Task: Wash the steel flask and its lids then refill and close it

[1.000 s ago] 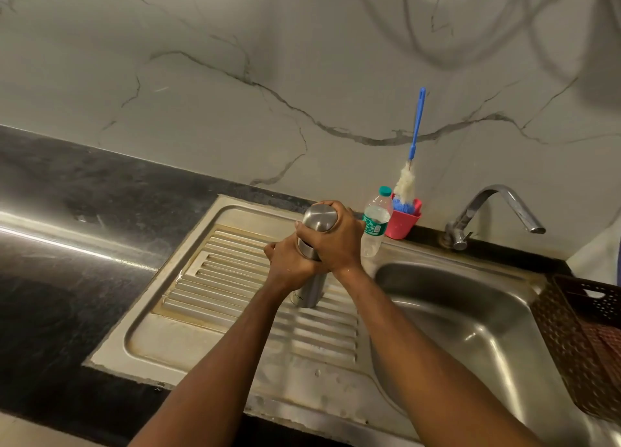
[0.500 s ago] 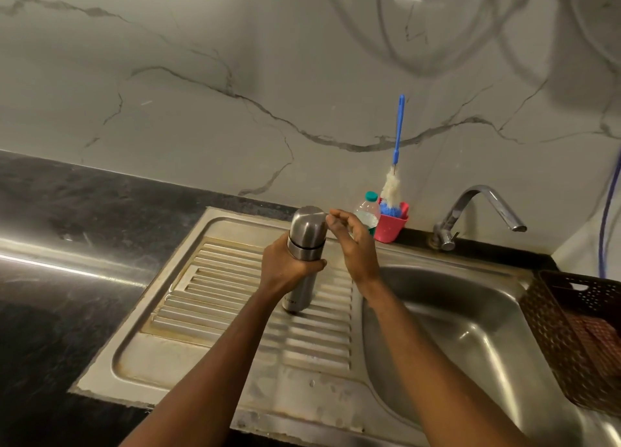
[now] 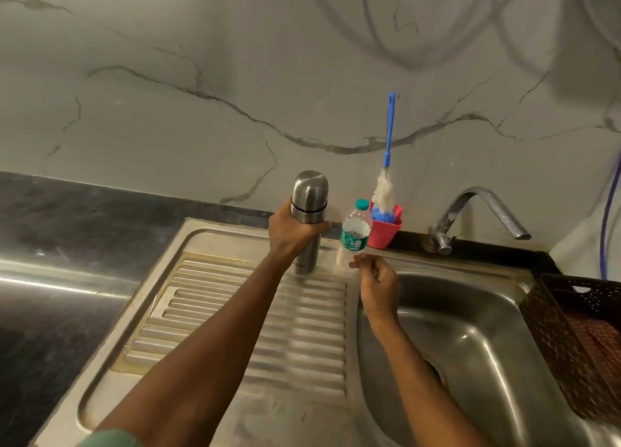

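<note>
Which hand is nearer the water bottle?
Right. The right hand sits just by the base of the bottle; the left hand grips the flask, left of it.

A: Colours at the sink?
B: flask brushed silver steel, thin dark band under the lid. Bottle clear, teal cap, green label.
A: Behind it?
B: Cup red-pink. Brush handle blue, bristles white, blue tuft at the base. Wall off-white marble, grey veins.
A: Surfaces?
B: Worktop black, faint speckle. Drainboard dull steel, ribbed, yellow-brown staining at the edges. Basin grey steel. Tap chrome. Basket dark brown, perforated grid; cloth inside is reddish with a checked pattern. Hose blue. Sleeve green.
</note>
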